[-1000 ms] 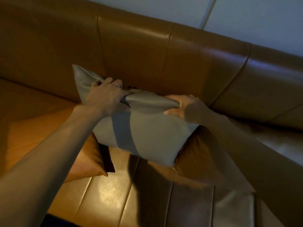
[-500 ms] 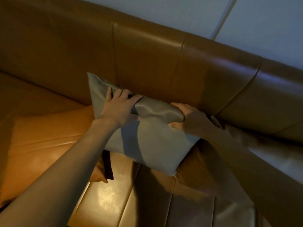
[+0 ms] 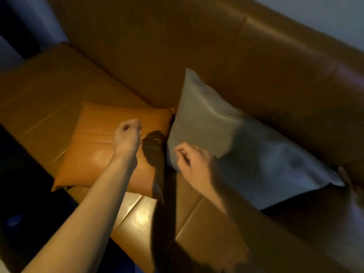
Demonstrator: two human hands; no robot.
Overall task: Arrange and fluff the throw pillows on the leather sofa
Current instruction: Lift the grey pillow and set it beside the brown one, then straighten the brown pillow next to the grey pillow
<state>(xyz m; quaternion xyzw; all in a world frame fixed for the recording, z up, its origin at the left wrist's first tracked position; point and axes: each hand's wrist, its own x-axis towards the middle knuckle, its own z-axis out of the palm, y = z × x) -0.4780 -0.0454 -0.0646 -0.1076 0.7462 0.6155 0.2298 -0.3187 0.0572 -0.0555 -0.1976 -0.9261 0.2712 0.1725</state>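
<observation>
A grey pillow (image 3: 212,123) leans against the backrest of the brown leather sofa (image 3: 197,46), tilted with one corner up. An orange-tan pillow (image 3: 94,146) lies flat on the seat to its left. My left hand (image 3: 127,135) hovers over the orange pillow's right part, fingers curled into a loose fist, holding nothing. My right hand (image 3: 192,157) is in front of the grey pillow's lower left edge, fingers curled, with nothing visibly in it. The frame is blurred by motion.
The sofa seat (image 3: 197,223) stretches toward me with seams between its panels. A dark brown cushion edge (image 3: 350,174) shows at the right behind the grey pillow. Dark floor (image 3: 23,203) lies off the seat's left front edge.
Both hands have let go of the grey pillow's top edge and pulled back toward me. The view has swung left, showing more of the orange pillow.
</observation>
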